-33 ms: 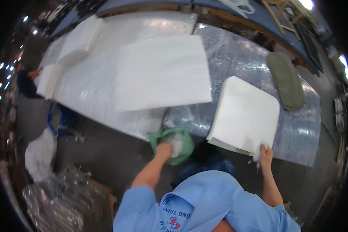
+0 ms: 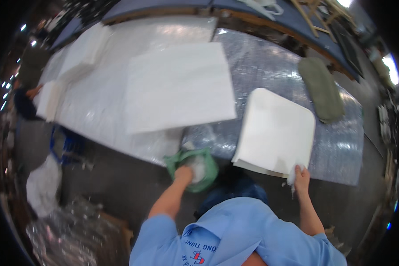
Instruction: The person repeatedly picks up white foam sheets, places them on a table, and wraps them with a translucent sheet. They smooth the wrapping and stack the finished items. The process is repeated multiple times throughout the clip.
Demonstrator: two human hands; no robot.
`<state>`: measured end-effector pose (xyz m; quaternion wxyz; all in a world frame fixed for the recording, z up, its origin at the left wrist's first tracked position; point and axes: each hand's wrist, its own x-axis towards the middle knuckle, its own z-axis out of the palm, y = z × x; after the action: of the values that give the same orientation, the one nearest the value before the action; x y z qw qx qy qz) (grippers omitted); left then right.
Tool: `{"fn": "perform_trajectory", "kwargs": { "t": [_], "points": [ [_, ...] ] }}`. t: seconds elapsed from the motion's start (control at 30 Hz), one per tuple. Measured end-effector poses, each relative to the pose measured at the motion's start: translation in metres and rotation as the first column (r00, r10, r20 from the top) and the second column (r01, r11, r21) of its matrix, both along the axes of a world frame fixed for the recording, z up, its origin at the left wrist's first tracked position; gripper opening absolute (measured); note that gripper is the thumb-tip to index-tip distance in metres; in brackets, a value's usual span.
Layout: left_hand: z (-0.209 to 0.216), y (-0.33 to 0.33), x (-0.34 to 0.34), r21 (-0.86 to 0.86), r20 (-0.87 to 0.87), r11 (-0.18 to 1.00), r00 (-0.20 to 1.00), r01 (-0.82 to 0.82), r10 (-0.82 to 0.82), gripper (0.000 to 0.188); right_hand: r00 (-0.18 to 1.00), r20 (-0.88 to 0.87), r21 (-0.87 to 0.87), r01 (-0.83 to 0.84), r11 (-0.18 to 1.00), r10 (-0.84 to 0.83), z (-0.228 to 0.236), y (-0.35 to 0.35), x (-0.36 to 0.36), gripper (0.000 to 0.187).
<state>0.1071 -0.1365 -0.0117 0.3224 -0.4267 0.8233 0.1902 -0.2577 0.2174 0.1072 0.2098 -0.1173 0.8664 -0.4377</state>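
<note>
Head view, looking down: nearest the lens is the person's light blue shirt (image 2: 235, 235), which hides the upper arms and whatever lies under the chest. The left hand (image 2: 184, 174) reaches into a green bag (image 2: 195, 166) at the near edge of the bubble wrap sheet (image 2: 270, 66); its fingers are buried among pale contents there, so whether they are closed on anything cannot be told. The right hand (image 2: 301, 177) is pinched shut on the near right corner of a stack of white foam sheets (image 2: 277, 131), with a scrap of white showing below the fingers. That stack lies just right of the bag, on the bubble wrap, its long axis running away from the person and leaning slightly right, rounded corners at the far end. Its lower layers show only as thin edges along the near side.

Compared with the earlier frame, nothing has visibly shifted; both hands and the stack sit as they did.

Farther out lies a larger white sheet (image 2: 177, 91), tilted, then a grey-green pad (image 2: 321, 88) to the right. Beyond these the far left blurs into darkness.
</note>
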Motion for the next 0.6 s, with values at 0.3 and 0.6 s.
{"fn": "perform_trajectory", "kwargs": {
  "t": [0.3,0.6],
  "points": [
    [-0.009,0.002,-0.041,0.181,-0.043,0.931,0.944,-0.315,0.328,0.042,0.948,0.234,-0.129,0.250,0.960,-0.215,0.033,0.010,0.008,0.021],
    [0.061,-0.045,0.001,0.174,-0.245,0.974,0.952,-0.142,0.183,0.053,0.781,0.566,-0.459,0.565,0.686,-0.264,0.048,0.011,-0.025,0.035]
  ]
}}
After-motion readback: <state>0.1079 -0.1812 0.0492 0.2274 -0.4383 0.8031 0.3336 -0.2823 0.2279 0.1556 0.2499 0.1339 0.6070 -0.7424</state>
